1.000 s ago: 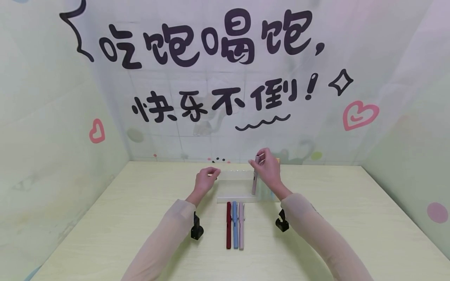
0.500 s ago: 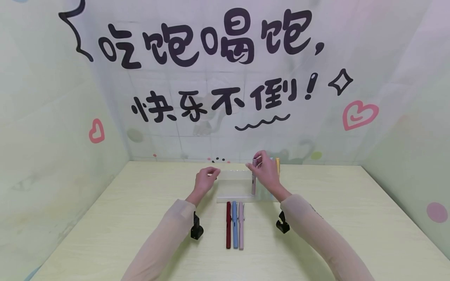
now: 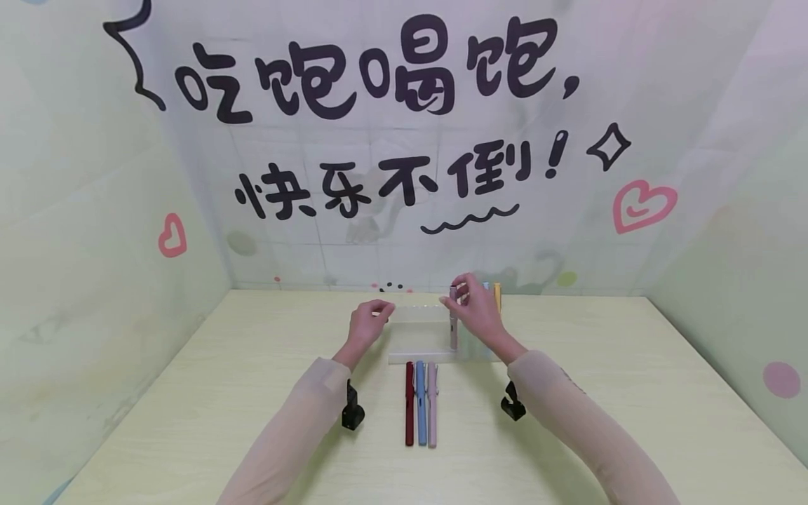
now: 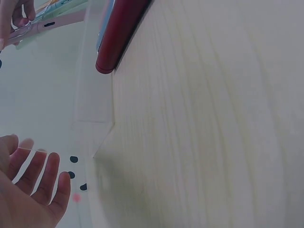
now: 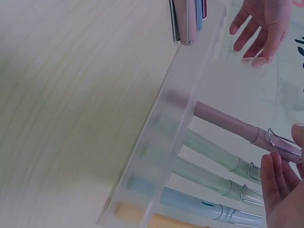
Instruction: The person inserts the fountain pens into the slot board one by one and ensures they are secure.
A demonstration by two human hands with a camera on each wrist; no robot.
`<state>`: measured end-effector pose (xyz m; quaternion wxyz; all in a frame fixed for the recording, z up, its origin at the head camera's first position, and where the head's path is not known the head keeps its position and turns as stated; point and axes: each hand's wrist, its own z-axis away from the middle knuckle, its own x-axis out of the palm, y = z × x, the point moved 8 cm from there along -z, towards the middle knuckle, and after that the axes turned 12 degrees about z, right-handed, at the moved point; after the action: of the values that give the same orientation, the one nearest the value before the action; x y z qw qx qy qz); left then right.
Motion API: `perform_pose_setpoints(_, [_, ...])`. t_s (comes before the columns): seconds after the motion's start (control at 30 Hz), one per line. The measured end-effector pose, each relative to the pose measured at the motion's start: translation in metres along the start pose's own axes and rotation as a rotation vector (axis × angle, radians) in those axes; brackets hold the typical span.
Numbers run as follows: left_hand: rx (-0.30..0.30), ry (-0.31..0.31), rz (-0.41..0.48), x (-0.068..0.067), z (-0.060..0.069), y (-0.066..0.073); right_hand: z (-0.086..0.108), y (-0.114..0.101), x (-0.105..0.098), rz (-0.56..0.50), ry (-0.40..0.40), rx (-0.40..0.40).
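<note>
A clear plastic pen stand (image 3: 421, 358) stands at the back of the table. My left hand (image 3: 368, 324) pinches its upper left edge between thumb and fingers; the clear panel shows between them in the left wrist view. With its fingertips, my right hand (image 3: 481, 310) holds a mauve pen (image 3: 453, 338) near its clip end. That pen is upright, its lower end behind the stand's front lip. Beside it, the right wrist view has two green pens (image 5: 211, 148), a light blue pen (image 5: 190, 202) and a yellow pen (image 5: 173, 222) in the stand.
In front of the stand, a dark red pen (image 3: 409, 403), a blue pen (image 3: 421, 403) and a pink pen (image 3: 432, 405) lie side by side on the pale wooden table (image 3: 221, 393). A printed cloth backdrop (image 3: 353, 259) rises directly behind the stand.
My right hand has moved slightly left and down with the mauve pen. The tops of the yellow and blue pens now show behind it. My left hand stays put.
</note>
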<state>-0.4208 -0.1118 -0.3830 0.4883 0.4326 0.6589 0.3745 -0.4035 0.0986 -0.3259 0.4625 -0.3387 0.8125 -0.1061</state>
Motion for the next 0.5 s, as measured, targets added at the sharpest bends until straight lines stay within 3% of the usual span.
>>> perform_pose_setpoints(0.27, [-0.003,0.001,0.006,0.000,-0.001,-0.001,0.000,-0.002,-0.006,0.039,-0.006,-0.109])
perform_pose_setpoints(0.5, [-0.007,0.001,0.004,0.000,-0.001,-0.001,-0.003,0.007,-0.003,0.099,-0.052,-0.049])
